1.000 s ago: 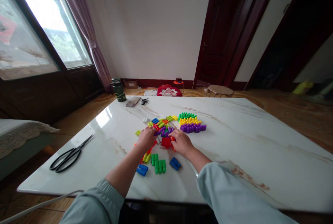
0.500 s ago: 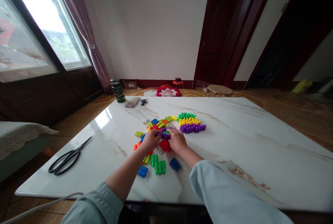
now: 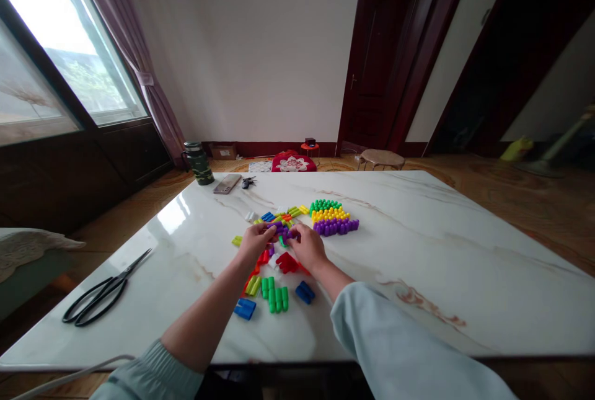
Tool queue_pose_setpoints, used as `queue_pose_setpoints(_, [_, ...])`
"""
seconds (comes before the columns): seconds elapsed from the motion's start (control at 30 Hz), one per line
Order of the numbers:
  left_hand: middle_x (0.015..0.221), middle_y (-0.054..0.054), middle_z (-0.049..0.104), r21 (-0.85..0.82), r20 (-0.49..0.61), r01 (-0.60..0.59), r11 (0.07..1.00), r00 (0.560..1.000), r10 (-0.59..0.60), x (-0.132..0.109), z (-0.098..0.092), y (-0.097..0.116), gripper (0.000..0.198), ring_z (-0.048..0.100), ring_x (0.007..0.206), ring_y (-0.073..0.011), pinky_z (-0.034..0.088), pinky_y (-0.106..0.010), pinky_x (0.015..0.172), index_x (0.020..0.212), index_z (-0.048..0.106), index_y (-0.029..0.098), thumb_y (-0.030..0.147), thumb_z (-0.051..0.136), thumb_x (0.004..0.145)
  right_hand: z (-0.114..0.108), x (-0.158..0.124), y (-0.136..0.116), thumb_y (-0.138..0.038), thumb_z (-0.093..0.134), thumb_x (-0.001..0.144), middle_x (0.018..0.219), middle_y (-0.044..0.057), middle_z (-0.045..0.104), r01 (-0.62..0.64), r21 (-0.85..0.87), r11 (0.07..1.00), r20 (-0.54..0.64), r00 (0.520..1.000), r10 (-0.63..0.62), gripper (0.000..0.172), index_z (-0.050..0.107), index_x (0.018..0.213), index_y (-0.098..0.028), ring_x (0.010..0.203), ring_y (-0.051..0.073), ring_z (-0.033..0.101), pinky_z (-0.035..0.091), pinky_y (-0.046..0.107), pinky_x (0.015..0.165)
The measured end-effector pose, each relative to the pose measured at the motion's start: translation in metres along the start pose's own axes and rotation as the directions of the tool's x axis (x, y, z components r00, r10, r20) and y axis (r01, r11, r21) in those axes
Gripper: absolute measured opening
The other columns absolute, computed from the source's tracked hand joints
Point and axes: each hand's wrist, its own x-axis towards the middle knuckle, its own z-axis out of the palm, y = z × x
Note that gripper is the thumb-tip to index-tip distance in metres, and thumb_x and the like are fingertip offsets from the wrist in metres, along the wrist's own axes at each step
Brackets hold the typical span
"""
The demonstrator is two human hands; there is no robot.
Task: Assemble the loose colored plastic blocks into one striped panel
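Observation:
Both hands meet over a pile of small coloured plastic blocks [image 3: 279,217] on a white marble table [image 3: 418,251]. My left hand [image 3: 253,242] and my right hand [image 3: 307,248] each pinch an end of a row of purple blocks [image 3: 280,230] held just above the pile. Red blocks [image 3: 287,262] lie under the right hand. Green blocks [image 3: 273,293] and blue blocks [image 3: 244,308] sit nearer to me. Beyond the right hand lies a joined panel [image 3: 332,216] of green, yellow and purple rows.
Black scissors [image 3: 100,294] lie at the table's left edge. A phone [image 3: 227,183], keys [image 3: 246,183] and a dark green bottle [image 3: 199,163] stand at the far left corner. A stool [image 3: 377,158] and red cushion [image 3: 292,162] are on the floor beyond.
Both hands have come together and lifted purple blocks off the pile; earlier they rested flat among the blocks. The camera has shifted slightly to the right.

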Motion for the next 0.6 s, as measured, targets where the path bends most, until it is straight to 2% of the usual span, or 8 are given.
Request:
queue_pose_setpoints(0.13, [0.065,-0.002,0.067,-0.056,0.022,0.042,0.998,0.999,-0.041,-0.008,0.003,0.007,0.052,0.061,0.057,-0.0108,0.046,-0.019,0.052,0.093,0.066,0.011,0.048,0.079,0.058,-0.022,0.001,0.015,-0.016,0.059,0.076,0.085,0.002,0.07,-0.063,0.038,0.997,-0.051,0.997,0.065,0.012,0.065,0.086,-0.02,0.077,0.015,0.063,0.047,0.024,0.073])
queue_pose_setpoints(0.27, [0.068,-0.003,0.067,-0.046,0.042,0.036,0.998,0.999,-0.034,-0.011,0.005,0.009,0.055,0.062,0.059,-0.0112,0.045,-0.02,0.053,0.096,0.066,0.012,0.049,0.079,0.057,-0.045,-0.003,0.051,-0.014,0.062,0.072,0.085,0.003,0.071,-0.182,-0.129,0.975,-0.103,0.98,0.169,0.012,0.067,0.081,-0.02,0.078,0.016,0.065,0.047,0.026,0.075])
queue_pose_setpoints(0.4, [0.065,-0.002,0.066,-0.036,0.022,0.051,0.998,0.998,-0.05,-0.01,0.006,0.009,0.054,0.061,0.059,-0.0119,0.044,-0.02,0.051,0.094,0.066,0.012,0.048,0.079,0.056,-0.048,-0.006,0.077,-0.013,0.062,0.073,0.083,0.005,0.072,-0.243,-0.247,0.938,-0.07,0.97,0.233,0.011,0.068,0.08,-0.019,0.08,0.018,0.066,0.047,0.027,0.074])
queue_pose_setpoints(0.5, [0.063,-0.001,0.065,-0.032,0.01,0.069,0.997,0.998,-0.068,-0.008,0.006,0.008,0.05,0.062,0.059,-0.0124,0.045,-0.02,0.051,0.091,0.066,0.012,0.046,0.08,0.057,-0.044,-0.005,0.077,-0.013,0.064,0.073,0.088,0.007,0.072,-0.217,-0.233,0.948,-0.062,0.976,0.209,0.015,0.068,0.087,-0.017,0.083,0.018,0.066,0.047,0.026,0.076])
queue_pose_setpoints(0.6, [0.064,-0.002,0.066,-0.035,0.014,0.082,0.996,0.997,-0.082,-0.006,0.006,0.008,0.049,0.061,0.058,-0.0119,0.046,-0.021,0.052,0.091,0.065,0.013,0.044,0.08,0.057,-0.048,-0.006,0.067,-0.019,0.066,0.075,0.084,0.007,0.072,-0.261,-0.269,0.927,-0.093,0.965,0.244,0.013,0.068,0.087,-0.016,0.08,0.018,0.066,0.047,0.026,0.072])
